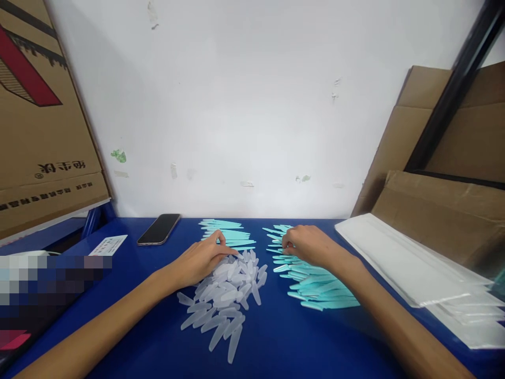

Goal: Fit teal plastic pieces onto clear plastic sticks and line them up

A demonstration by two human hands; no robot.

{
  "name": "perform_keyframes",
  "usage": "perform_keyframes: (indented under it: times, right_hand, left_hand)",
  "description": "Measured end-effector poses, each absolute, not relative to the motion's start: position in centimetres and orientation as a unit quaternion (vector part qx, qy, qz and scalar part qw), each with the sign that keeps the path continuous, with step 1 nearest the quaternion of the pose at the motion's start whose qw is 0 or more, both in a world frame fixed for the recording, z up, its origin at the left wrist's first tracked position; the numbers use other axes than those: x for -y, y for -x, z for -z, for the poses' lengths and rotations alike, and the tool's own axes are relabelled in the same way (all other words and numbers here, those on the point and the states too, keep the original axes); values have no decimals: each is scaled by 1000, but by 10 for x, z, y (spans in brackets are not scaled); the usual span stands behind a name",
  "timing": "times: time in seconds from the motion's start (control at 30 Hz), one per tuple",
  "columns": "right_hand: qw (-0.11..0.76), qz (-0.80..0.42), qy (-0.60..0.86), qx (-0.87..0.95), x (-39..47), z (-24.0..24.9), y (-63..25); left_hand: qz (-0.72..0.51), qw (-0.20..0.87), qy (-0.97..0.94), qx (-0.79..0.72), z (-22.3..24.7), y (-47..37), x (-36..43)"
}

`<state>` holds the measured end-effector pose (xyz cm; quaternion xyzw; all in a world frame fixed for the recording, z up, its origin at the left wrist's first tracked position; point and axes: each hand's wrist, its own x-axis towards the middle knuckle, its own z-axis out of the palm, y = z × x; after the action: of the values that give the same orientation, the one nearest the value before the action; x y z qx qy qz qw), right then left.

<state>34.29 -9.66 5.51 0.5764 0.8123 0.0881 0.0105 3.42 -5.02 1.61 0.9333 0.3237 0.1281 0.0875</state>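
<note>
My left hand (205, 260) rests at the upper edge of a pile of small translucent plastic sleeves (226, 295). Its thumb and fingers come together on a sleeve there, partly hidden by the hand. Over a row of slim teal plastic sticks (311, 284), my right hand (307, 245) has its fingers curled and pinched on a stick at the row's left ends. Behind my left hand lies a second group of teal sticks (229, 231), roughly parallel to each other.
A phone (160, 229) and a printed card (109, 245) lie on the blue table (268, 342) at the left. White plastic bags (410, 263) are stacked at the right. Cardboard boxes (43, 131) flank both sides, and a white wall (244, 105) stands behind.
</note>
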Motion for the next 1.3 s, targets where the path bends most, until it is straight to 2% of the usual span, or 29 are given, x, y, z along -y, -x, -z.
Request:
perform_keyframes:
  times: [0.27, 0.53, 0.9, 1.1, 1.3]
  right_hand:
    - [-4, -100, -571, -815, 99, -58, -342]
    - [-41, -177, -552, -814, 104, -61, -340]
    - [-104, -241, -527, -808, 111, -63, -326]
    - [-115, -228, -482, -838, 115, -55, -312]
    - [-136, -234, -419, -867, 114, -42, -305]
  left_hand:
    - [-141, 88, -921, -353, -18, -38, 50]
    - [-151, 101, -921, -345, -19, -39, 51]
    - [-203, 59, -917, -339, -20, -42, 52]
    - [-292, 184, -854, -389, -28, -48, 59]
    - [-344, 278, -823, -356, -27, -49, 60]
